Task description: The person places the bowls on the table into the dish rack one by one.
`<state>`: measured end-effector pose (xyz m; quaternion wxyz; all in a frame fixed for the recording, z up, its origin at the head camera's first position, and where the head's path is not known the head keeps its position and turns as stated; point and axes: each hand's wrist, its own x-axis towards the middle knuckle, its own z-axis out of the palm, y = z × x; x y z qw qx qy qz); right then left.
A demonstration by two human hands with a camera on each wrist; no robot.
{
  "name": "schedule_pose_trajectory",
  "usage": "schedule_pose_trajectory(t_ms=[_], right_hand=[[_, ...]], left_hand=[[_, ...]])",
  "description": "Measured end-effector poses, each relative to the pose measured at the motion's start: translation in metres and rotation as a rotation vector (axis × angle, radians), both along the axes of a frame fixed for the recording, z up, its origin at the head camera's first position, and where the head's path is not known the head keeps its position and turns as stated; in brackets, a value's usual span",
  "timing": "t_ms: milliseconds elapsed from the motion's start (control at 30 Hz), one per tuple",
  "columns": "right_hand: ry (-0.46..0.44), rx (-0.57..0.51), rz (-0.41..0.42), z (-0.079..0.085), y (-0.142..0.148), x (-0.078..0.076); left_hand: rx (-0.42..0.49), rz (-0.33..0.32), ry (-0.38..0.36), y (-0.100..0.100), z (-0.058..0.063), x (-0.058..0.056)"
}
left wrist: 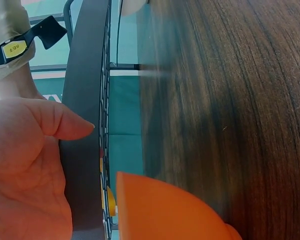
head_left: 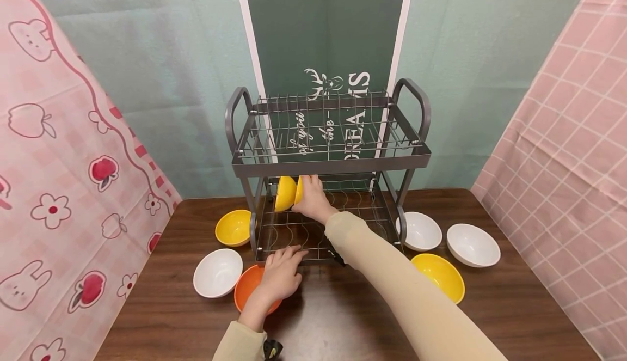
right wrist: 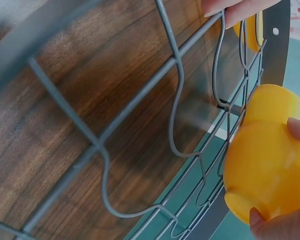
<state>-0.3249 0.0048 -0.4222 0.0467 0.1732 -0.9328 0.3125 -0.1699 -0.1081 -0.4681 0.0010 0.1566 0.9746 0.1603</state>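
My right hand [head_left: 313, 200] reaches into the lower tier of a dark grey two-tier dish rack [head_left: 333, 166]. It pinches a yellow bowl [right wrist: 267, 165], thumb and fingers on opposite sides. Another yellow bowl [head_left: 286, 194] stands on its side just left of the held one, in the lower tier. My left hand [head_left: 281, 274] rests with extended fingers at the rack's lower front edge. Its palm is empty in the left wrist view. Beneath that hand sits an orange bowl [head_left: 248, 285], partly covered by it.
To the rack's left are a yellow bowl [head_left: 233, 228] and a white bowl [head_left: 217, 273]. On its right stand two white bowls, the nearer-to-edge white bowl [head_left: 473, 245] included, and a yellow bowl [head_left: 441, 275] partly behind my right sleeve. Wire dividers [right wrist: 172, 125] line the lower tier.
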Motion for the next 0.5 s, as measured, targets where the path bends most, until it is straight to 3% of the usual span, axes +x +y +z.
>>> schedule_pose_trajectory(t_ms=[500], right_hand=[[0.033,0.006,0.038,-0.0007,-0.0046,0.0001]], left_hand=[[0.007,-0.002,-0.004,0.0,0.0012,-0.0001]])
